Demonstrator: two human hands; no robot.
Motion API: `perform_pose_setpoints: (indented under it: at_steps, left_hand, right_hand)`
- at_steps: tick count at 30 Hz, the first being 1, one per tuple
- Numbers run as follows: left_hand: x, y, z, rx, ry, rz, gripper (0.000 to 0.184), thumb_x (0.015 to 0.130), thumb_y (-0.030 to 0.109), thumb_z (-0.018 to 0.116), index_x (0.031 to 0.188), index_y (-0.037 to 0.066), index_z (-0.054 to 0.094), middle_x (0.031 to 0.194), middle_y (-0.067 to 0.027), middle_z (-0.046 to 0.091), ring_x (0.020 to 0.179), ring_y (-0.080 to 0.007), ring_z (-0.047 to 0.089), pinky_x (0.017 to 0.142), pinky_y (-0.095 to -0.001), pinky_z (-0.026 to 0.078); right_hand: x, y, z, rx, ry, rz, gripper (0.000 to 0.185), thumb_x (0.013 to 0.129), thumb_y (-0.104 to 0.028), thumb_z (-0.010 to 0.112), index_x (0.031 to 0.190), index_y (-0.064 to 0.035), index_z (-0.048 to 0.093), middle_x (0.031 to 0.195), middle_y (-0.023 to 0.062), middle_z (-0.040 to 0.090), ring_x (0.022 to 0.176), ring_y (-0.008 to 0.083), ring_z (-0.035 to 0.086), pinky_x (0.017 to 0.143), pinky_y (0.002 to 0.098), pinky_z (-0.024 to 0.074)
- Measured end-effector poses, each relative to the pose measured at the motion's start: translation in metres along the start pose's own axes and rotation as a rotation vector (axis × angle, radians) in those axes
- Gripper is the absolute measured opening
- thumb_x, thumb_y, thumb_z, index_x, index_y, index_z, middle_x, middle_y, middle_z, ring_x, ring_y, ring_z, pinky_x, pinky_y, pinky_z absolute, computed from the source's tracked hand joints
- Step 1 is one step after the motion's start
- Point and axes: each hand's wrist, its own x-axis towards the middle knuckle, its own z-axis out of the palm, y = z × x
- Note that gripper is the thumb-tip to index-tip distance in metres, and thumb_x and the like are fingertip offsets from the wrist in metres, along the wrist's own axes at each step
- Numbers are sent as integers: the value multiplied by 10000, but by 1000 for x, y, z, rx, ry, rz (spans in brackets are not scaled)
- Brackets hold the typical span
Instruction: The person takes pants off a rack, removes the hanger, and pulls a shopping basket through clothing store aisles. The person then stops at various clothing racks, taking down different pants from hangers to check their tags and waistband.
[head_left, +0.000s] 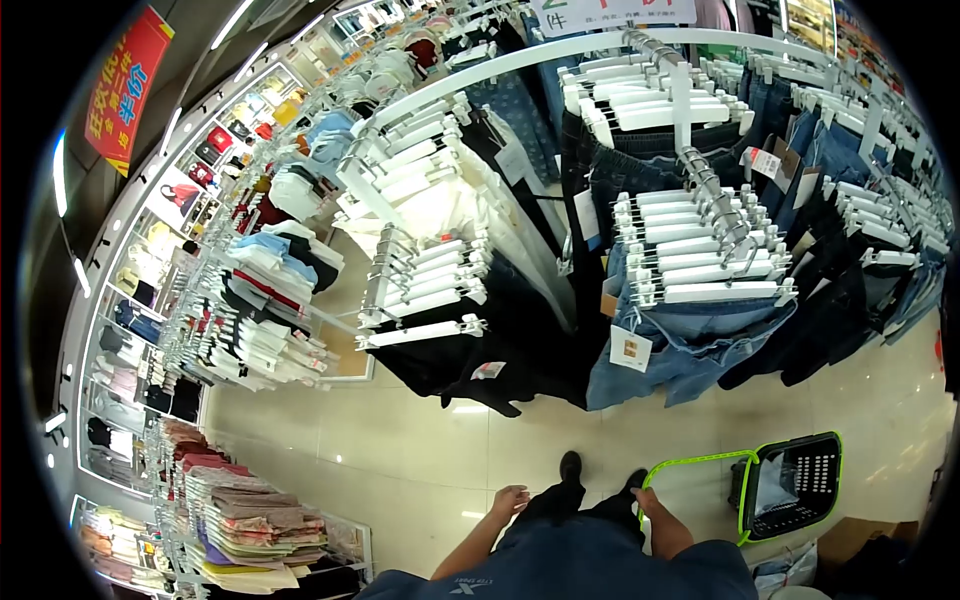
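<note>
Seemingly, you were at the step of steadying or drawing the basket (822,480), which sat at lower right of the frame with its green handle (700,461) stretched toward you. Your right hand (647,497) was curled around that handle; your left hand (512,499), at lower centre, hung loosely spread, nothing visible in it. Any next move probably called for keeping that grip.

Glossy cream tiled floor (400,440); two dark shoes (570,465) standing on it; black perforated plastic basket with lime-green rim (817,474), seemingly resting there.
</note>
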Motion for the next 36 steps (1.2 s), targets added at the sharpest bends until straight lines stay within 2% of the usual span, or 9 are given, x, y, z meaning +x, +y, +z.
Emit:
perform_pose_setpoints:
  at_steps: [6,9,14,16,18,26,29,32,36]
  left_hand:
    - [14,9,-45,-99,33,113,264,863,242,559,1052,65,607,909,-63,640,848,-170,621,697,-308,505]
    - [37,66,-68,-124,48,386,233,864,253,552,895,31,615,781,-78,623,595,-112,545,519,-233,433]
    - [15,211,-98,-200,240,796,254,949,198,483,1099,0,539,928,-56,585,837,-128,565,717,-263,473]
    - [29,241,-116,-143,463,987,274,940,179,507,1145,-2,488,947,-60,555,869,-133,559,716,-258,459]
    - [21,271,-124,-146,558,1030,372,944,202,510,1231,-15,416,1099,-116,518,1019,-180,523,853,-286,436]
    - [-16,331,-121,-155,323,1251,440,956,225,487,1297,-21,357,1286,-161,426,1205,-241,425,1033,-350,335]
    - [-15,338,-118,-27,580,1291,433,955,219,488,1297,-15,360,1275,-155,433,1182,-237,438,1027,-346,335]
    - [-18,347,-126,-53,363,1300,430,944,228,510,1275,-18,388,1224,-149,471,1141,-240,471,1006,-344,354]
    - [-39,364,-133,142,325,1238,342,916,243,505,1064,-65,533,850,-145,602,798,-230,548,776,-354,443]
  right_hand:
    - [45,26,28,-76,-81,-92,544,795,-394,631,1101,50,558,937,204,602,770,336,589,595,487,477]
    - [50,29,34,-151,-82,-122,465,816,-355,605,1055,44,584,937,204,610,783,358,593,598,492,480]
    - [81,19,81,-521,74,-542,241,837,-274,577,900,-43,604,720,81,543,583,242,527,495,400,437]
    - [-21,-102,97,317,-16,-147,128,865,-233,549,872,-107,573,649,-1,437,510,137,444,461,291,385]
    - [-67,-182,114,494,-19,-383,101,914,-197,501,930,-109,548,678,-29,438,556,90,447,478,241,368]
    - [-249,-425,125,449,297,-1119,392,906,-161,577,1252,-11,469,1185,98,538,1064,198,518,926,298,409]
    - [-262,-453,132,358,351,-1226,467,902,-151,570,1322,-16,420,1299,148,484,1165,263,469,971,336,386]
    - [-246,-458,143,287,271,-1256,454,894,-184,589,1285,4,457,1199,137,531,1080,246,516,939,319,397]
    - [-275,-461,145,198,365,-1268,306,907,-222,581,1039,52,541,892,138,556,812,226,523,754,326,427]
